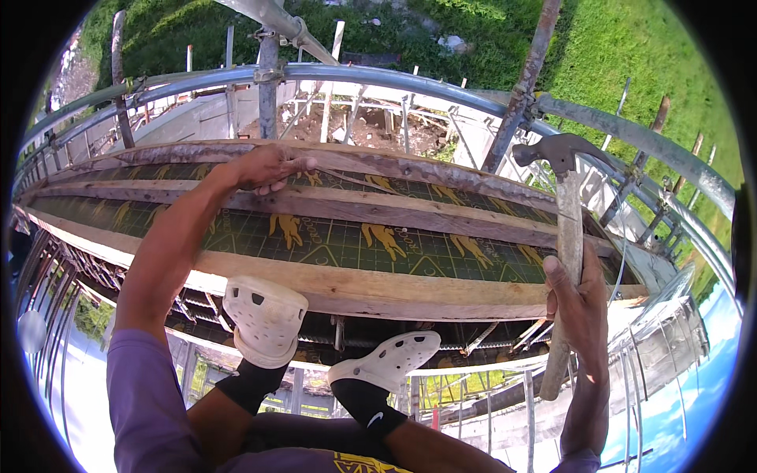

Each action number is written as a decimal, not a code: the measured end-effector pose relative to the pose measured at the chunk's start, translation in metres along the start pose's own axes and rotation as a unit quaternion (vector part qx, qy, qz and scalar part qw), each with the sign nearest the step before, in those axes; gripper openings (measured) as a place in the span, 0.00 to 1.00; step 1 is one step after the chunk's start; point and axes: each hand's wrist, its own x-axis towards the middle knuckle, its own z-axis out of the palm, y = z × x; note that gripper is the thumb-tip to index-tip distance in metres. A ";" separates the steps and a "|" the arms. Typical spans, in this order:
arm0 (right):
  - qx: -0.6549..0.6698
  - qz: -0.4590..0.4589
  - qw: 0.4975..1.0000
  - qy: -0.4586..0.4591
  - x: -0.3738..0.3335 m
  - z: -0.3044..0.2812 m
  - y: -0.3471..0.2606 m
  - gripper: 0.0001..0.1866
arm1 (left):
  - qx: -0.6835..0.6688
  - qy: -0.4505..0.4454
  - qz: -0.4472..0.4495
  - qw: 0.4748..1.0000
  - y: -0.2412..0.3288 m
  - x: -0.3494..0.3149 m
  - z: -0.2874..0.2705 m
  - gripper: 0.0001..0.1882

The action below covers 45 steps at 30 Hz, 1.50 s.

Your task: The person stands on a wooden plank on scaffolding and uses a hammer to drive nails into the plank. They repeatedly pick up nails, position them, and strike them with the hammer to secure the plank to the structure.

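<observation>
My right hand is wrapped round the worn, pale handle of a claw hammer. The hammer stands nearly upright, its dark metal head at the top. My left hand reaches over the far side of a long formwork panel, fingers closed in a pinch above the timber. A thin pale strip runs right from close to those fingertips; whether they hold it is unclear. The panel has a dark green plywood face with yellow prints, and long timber battens lie along it.
My feet in white clogs are at the panel's near timber edge, above steel reinforcing bars. Scaffold pipes curve along the far side. Far below lie grass and bare soil.
</observation>
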 end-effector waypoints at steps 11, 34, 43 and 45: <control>-0.095 0.014 0.988 -0.117 0.053 0.041 0.022 0.32 | -0.003 0.008 -0.019 1.000 -0.004 -0.003 -0.010 0.38; -0.237 0.057 0.929 -0.279 0.140 0.108 0.012 0.25 | 0.035 -0.007 -0.032 0.999 -0.001 0.000 -0.007 0.39; -0.244 0.052 0.918 -0.309 0.147 0.109 0.009 0.24 | 0.026 -0.015 -0.012 0.999 0.000 0.000 -0.002 0.36; -0.242 0.057 0.917 -0.311 0.146 0.110 0.008 0.24 | 0.023 -0.020 -0.008 1.000 -0.001 0.000 -0.003 0.36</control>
